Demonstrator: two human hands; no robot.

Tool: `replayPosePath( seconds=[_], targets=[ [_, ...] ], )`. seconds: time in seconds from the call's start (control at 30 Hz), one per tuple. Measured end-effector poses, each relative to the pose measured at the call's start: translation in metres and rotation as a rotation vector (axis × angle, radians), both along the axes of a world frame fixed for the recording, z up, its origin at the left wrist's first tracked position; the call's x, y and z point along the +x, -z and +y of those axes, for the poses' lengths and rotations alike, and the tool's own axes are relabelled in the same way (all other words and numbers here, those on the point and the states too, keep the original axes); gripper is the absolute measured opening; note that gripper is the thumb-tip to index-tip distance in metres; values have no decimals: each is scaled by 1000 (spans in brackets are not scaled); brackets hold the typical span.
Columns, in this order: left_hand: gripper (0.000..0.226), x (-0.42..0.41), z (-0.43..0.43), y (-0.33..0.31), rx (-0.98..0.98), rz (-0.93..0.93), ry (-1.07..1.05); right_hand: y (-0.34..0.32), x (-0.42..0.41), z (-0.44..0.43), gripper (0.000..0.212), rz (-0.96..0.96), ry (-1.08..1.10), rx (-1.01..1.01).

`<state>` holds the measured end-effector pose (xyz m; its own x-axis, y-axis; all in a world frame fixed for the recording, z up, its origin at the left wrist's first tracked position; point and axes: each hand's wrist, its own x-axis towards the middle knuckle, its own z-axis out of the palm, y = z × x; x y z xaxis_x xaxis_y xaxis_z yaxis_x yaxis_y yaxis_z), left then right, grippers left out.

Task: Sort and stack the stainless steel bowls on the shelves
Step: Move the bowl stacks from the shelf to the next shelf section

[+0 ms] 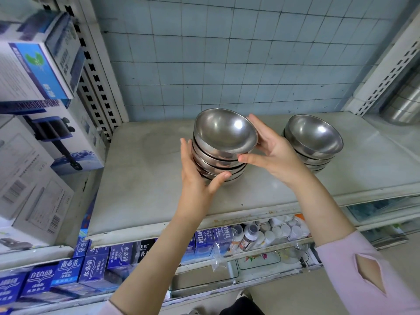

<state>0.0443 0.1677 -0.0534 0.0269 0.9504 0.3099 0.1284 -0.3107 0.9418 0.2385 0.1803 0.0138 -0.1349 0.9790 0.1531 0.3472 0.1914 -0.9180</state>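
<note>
Both hands are busy at one stack of steel bowls [219, 160] near the middle of the shelf [145, 183]: the left hand [196, 178] cups the stack's lower left side, thumb curled under the front of the bottom bowls, while the right hand [270, 148] pinches the top bowl [225, 133] at its right rim, thumb in front and fingers behind. That top bowl sits tilted toward the camera and looks not yet seated in the one beneath. To finish the step well, the right hand should probably level the rim and let the bowl drop squarely into the nest, with the left keeping the column braced so it cannot slide on the smooth shelf; polished steel is slippery, and a skewed bowl could rock the whole pile. A second stack [314, 146] stands just to the right of the right hand, apart from it and untouched, its top bowl also tilted. Whether the held stack rests fully on the shelf or is slightly lifted, I cannot tell.
</note>
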Motion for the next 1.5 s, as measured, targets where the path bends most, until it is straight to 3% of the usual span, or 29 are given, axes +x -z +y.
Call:
replayPosePath(
  seconds=[0.53,0.63,0.73,0.83,0.97,1.17,1.33,1.5],
  targets=[
    [111,-1,-1,-1,-18,8,-6,0,-1,3,129,32,-46,1],
    [114,-2,-2,-1,-33,-34,12,8,-2,-3,131,199,-18,-29],
    [114,-5,-2,-2,-131,-96,29,22,-6,-11,111,367,34,-124],
    [104,-9,-1,-3,-139,-115,79,32,-11,-18,87,358,55,-139],
    [86,-11,-1,-8,-115,-129,138,32,-15,-25,83,416,96,-107],
    [99,-13,-15,-24,-50,-67,134,14,-17,-59,78,453,189,-53],
    [96,-5,-50,-51,-56,-30,221,-5,-1,-108,62,475,267,-4],
    [90,32,-81,-73,-46,-7,315,-24,41,-152,61,477,333,26]
  ],
)
